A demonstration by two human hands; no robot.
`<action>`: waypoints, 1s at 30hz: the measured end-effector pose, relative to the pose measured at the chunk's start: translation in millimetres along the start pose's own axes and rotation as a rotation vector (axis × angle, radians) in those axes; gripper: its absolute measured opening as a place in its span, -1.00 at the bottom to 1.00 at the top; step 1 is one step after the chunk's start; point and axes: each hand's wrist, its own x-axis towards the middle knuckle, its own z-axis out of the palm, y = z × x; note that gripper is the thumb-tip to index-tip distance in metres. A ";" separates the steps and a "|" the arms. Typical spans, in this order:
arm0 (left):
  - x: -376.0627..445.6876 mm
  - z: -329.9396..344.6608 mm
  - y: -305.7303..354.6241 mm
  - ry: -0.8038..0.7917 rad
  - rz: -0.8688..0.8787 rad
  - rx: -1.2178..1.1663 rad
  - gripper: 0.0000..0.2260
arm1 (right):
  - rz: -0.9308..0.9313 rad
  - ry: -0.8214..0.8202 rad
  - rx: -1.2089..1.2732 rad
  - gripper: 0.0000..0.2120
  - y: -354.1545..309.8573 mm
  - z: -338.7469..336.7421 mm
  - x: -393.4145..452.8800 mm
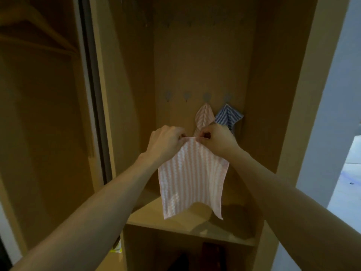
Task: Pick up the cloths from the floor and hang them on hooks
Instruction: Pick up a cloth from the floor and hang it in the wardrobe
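Both hands meet at the centre of the frame, in front of an open wooden wardrobe (273, 94). The left hand (168, 142) and the right hand (216, 141) each pinch the top edge of a pink striped cloth (192, 180), fingers curled round the gathered fabric, knuckles nearly touching one another. The cloth hangs down from that pinch, spreading wider toward the lower middle of the frame, with its two bottom corners dangling above a shelf (187, 229) inside the wardrobe, apart from it. Above the hands, on the back panel, a row of four hooks (168, 95) runs across the middle of the frame. The two left hooks are bare. A second pink cloth (204, 117) hangs by a corner from the third hook, its lower tip hidden behind the hands. Just beside it to the right, a blue striped cloth (227, 117) hangs by a corner from the fourth hook, its lower part behind the right hand. Another row of hooks shows faintly near the top of the frame, too dim to count. At the left of the frame is a darker compartment behind a sliding door edge (93, 94). Below the shelf lies a dark lower compartment whose contents cannot be made out. A pale floor (343, 182) shows at the right edge.
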 end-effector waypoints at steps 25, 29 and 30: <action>271.4 173.1 -173.9 0.092 -0.162 -0.216 -0.85 | 0.277 0.168 0.057 -0.78 101.8 120.4 299.2; 296.6 197.9 -184.3 0.126 -0.208 -0.222 -0.86 | 0.282 0.159 0.000 -0.75 118.6 131.8 326.7; 302.4 203.0 -185.9 0.136 -0.223 -0.229 -0.86 | 0.283 0.164 -0.016 -0.75 122.0 134.6 333.1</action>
